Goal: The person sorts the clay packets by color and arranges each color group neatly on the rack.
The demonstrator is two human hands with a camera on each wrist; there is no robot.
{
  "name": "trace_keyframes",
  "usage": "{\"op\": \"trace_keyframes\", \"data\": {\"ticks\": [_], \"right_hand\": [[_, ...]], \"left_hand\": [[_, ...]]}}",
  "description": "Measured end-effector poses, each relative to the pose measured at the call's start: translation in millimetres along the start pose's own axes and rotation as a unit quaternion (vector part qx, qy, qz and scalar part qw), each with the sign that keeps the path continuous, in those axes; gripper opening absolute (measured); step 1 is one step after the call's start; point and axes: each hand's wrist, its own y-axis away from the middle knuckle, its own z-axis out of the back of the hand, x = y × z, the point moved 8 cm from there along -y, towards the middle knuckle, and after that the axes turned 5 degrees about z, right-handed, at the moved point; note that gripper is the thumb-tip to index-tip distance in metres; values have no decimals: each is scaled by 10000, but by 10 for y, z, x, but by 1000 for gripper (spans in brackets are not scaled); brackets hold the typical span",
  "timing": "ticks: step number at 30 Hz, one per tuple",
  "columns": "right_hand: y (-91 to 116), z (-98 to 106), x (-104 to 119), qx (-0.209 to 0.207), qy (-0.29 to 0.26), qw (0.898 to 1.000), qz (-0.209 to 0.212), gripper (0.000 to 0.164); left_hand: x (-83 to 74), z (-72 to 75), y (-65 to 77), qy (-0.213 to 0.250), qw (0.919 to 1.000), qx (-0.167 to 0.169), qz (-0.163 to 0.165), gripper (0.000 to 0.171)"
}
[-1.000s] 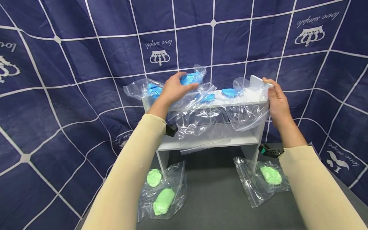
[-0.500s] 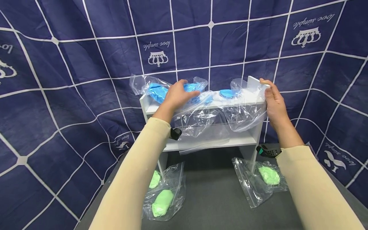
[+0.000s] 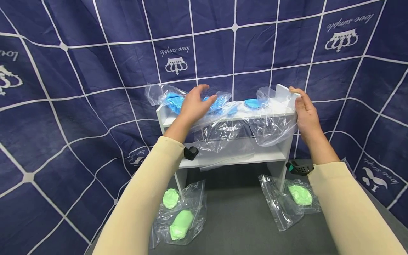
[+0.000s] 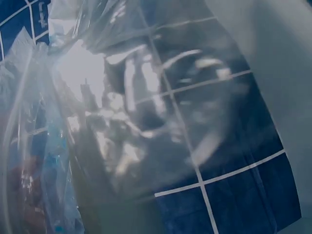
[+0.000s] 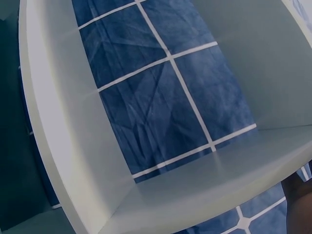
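Observation:
In the head view, my left hand [image 3: 192, 106] is just above the top board of a white shelf [image 3: 272, 156], thumb and fingers spread apart. Close by its fingertips lies a clear bag with a blue lump [image 3: 220, 102]. A second bagged blue lump [image 3: 174, 102] is on the board's left end, a third [image 3: 253, 103] towards the right. My right hand [image 3: 307, 113] grips the shelf's right side panel, fingers over its upper edge. Clear plastic [image 4: 146, 112] fills much of the left wrist view. The right wrist view shows the shelf's inner compartment [image 5: 53, 122].
Clear bags with green lumps lie on the dark surface [image 3: 236, 212]: two lumps [image 3: 181, 225] at the left, one [image 3: 300, 194] by the right shelf leg. Empty bag ends [image 3: 272, 131] hang over the shelf front. A blue checked curtain [image 3: 213, 46] stands behind.
My left hand has lowered a bagged blue lump onto the top board and let go, its fingers now apart from it. My right hand has stayed on the side panel.

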Motion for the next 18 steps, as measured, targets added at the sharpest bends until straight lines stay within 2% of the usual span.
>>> {"op": "trace_keyframes", "data": {"ticks": [5,8,14,18], "right_hand": [[-22,-2,20,24,92,10000,27,40],[-26,-6,12,1,14,10000,20,39],[-15,-1,9,-22,35,10000,33,41],[-10,-11,0,11,24,10000,24,41]], "left_hand": [[13,51,118,138,9993,-181,-297,53],[36,78,188,424,9979,-236,-440,49],[104,122,373,1113,9914,-125,-677,48],[150,129,539,1225,9875,-99,-993,49]]}}
